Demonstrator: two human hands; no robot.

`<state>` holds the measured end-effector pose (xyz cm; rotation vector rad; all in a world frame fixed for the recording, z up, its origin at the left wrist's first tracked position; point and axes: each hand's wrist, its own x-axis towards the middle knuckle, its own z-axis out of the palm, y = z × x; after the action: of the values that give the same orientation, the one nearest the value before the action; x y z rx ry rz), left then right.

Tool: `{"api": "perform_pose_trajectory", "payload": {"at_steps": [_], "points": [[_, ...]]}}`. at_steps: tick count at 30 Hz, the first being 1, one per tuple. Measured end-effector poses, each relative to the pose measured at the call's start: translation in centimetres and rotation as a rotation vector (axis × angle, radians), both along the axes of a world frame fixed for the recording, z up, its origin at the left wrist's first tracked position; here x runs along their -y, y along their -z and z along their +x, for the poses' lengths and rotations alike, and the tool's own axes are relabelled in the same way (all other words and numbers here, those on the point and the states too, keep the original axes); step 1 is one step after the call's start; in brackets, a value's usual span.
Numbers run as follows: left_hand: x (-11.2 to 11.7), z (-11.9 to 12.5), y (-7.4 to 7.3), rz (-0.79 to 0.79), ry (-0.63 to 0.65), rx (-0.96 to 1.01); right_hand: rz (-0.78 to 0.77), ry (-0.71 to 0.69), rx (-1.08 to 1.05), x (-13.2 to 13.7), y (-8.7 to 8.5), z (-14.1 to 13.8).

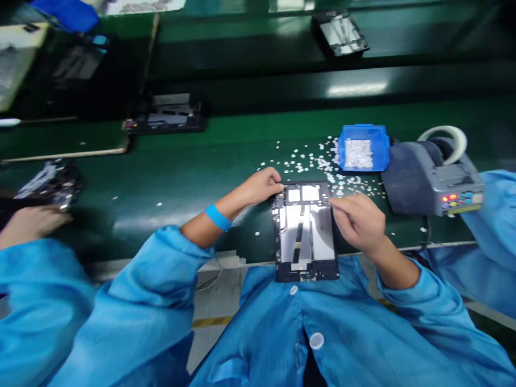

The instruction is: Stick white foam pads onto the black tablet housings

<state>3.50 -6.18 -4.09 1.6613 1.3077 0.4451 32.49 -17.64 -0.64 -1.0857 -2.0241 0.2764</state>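
An opened tablet frame (305,236) with silvery inner plates lies at the near edge of the green bench, overhanging toward my blue smock. My left hand (262,185) pinches at its far left corner, fingertips pressed together on the frame's top edge. My right hand (358,220) rests curled over the frame's right side, thumb and forefinger pinched near the top right corner; what they hold is too small to make out. A blue wristband (218,217) circles my left wrist.
A blue bin (363,148) of small white pieces stands beyond the frame, with several pieces (314,161) scattered around it. A grey tape dispenser (433,172) sits right. Another frame (165,115) and tray (341,33) lie farther back. A neighbour's hand (28,223) is at left.
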Motion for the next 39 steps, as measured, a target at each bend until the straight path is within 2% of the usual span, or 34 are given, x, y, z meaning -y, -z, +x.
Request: {"api": "perform_pose_trajectory", "payload": {"at_steps": [2,4,6,7,9,12,14,18,21,23,25,27,29,31,33,35,37,39], "points": [[0.2,0.0,0.3,0.018,-0.062,-0.008,-0.074,0.205,-0.097,2.9,-0.8,3.7],[-0.1,0.0,0.7,0.029,-0.096,-0.094,-0.13,0.536,-0.246,5.2,-0.8,7.9],[-0.8,-0.1,1.2,0.038,-0.078,-0.126,-0.134,0.871,-0.516,6.7,0.0,12.3],[-1.2,-0.1,1.4,0.031,-0.066,-0.132,-0.15,0.988,-0.682,7.1,0.5,14.3],[-1.8,-0.4,1.8,0.009,-0.039,-0.121,-0.271,1.081,-0.968,7.4,1.7,17.5],[-2.2,-0.6,1.8,-0.008,-0.033,-0.112,-0.515,1.006,-1.14,6.3,3.3,19.2],[-2.1,-0.5,1.1,-0.024,-0.044,-0.142,-0.594,0.906,-1.211,5.0,3.9,19.0],[-0.6,0.1,-2.0,-0.067,-0.037,-0.233,-0.624,0.808,-1.316,3.1,4.2,18.5],[1.6,0.2,-4.5,0.043,-0.158,-0.281,-0.593,0.814,-1.322,3.8,3.8,17.8],[3.5,0.3,-5.6,0.127,-0.256,-0.244,-0.591,0.817,-1.317,5.0,3.5,16.0],[5.5,1.0,-6.1,0.159,-0.278,-0.118,-0.616,0.778,-1.267,6.1,3.2,13.0],[7.4,2.6,-6.2,0.123,-0.205,0.061,-0.66,0.666,-1.162,6.3,3.0,9.2],[8.7,4.8,-5.9,0.012,-0.098,0.233,-0.712,0.522,-1.031,5.8,2.7,5.2],[9.5,7.0,-5.3,-0.114,-0.05,0.386,-0.748,0.399,-0.905,4.7,2.3,1.7],[9.8,8.6,-4.5,-0.202,-0.074,0.51,-0.746,0.304,-0.785,3.5,1.8,-1.1],[10.0,9.1,-3.8,-0.236,-0.151,0.61,-0.713,0.231,-0.681,2.7,1.4,-3.0],[10.2,8.7,-3.3,-0.234,-0.23,0.653,-0.695,0.165,-0.606,2.3,1.3,-4.1],[10.3,7.2,-3.1,-0.21,-0.289,0.624,-0.691,0.097,-0.538,1.9,1.4,-4.3]]}}
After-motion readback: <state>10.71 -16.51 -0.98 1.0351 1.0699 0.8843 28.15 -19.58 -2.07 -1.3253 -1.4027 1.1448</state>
